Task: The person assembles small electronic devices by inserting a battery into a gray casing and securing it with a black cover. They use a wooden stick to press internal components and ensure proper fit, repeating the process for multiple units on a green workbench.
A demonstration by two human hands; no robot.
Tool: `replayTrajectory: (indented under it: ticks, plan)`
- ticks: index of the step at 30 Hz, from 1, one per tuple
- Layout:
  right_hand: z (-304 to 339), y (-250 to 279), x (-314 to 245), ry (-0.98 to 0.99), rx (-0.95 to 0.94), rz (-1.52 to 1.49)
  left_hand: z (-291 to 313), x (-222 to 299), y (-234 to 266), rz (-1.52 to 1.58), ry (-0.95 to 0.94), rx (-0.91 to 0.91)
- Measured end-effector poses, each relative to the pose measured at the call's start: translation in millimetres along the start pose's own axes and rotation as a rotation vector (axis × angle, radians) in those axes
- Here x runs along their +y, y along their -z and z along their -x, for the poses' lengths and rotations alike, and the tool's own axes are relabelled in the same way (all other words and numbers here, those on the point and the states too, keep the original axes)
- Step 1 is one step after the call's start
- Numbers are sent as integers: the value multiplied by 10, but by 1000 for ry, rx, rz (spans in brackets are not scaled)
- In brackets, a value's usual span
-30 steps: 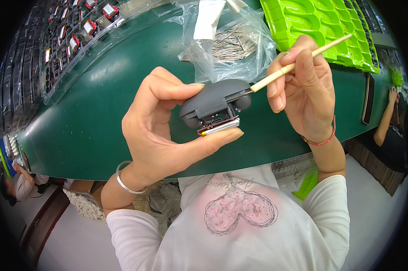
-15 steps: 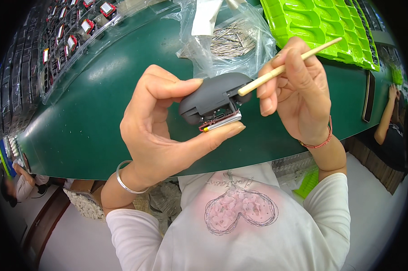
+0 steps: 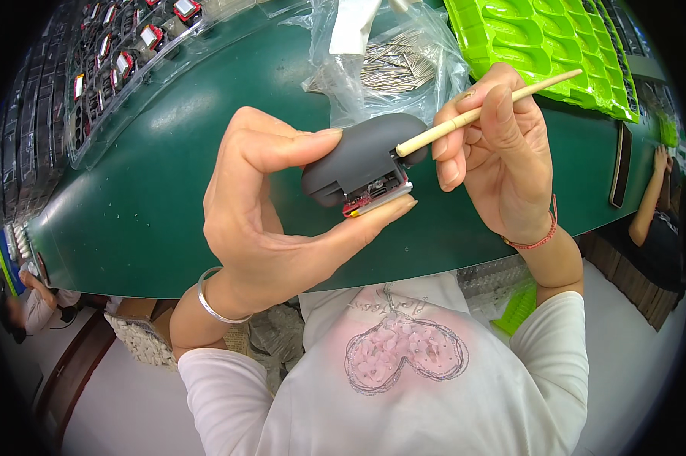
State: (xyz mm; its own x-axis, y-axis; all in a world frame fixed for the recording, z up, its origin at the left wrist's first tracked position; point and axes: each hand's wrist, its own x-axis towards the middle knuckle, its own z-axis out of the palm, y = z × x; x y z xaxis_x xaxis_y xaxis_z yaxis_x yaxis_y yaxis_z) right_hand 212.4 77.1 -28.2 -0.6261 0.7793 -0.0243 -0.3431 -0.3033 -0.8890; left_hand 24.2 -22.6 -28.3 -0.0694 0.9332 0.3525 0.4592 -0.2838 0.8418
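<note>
Left hand clamped on the dark case, held over the bench, in from its near edge, open side toward the wearer, presumably for access; right hand pinches the wooden stick pen-style, likely for control, tip at the case's right end.

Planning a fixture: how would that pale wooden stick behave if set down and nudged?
The pale wooden stick would likely roll, perhaps in an arc: it looks round and narrows toward its far end. Probably stiff: held in the right hand, it shows no bend. Probably light: slim and wood-like.
</note>
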Motion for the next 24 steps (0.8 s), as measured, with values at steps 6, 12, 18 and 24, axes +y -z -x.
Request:
replayTrajectory:
  ticks: [6, 12, 18, 24]
  plan:
    - [-4, 34, 23, 76, -46, 56, 3, -6, -9, 17, 24, 7]
    - [-6, 46, 49, 140, -85, 89, 16, -11, -12, 16, 31, 16]
    - [17, 73, 85, 192, -110, 92, 27, -45, -20, 1, 7, 14]
    - [18, 107, 95, 208, -177, 94, 31, -71, -7, -36, -113, 11]
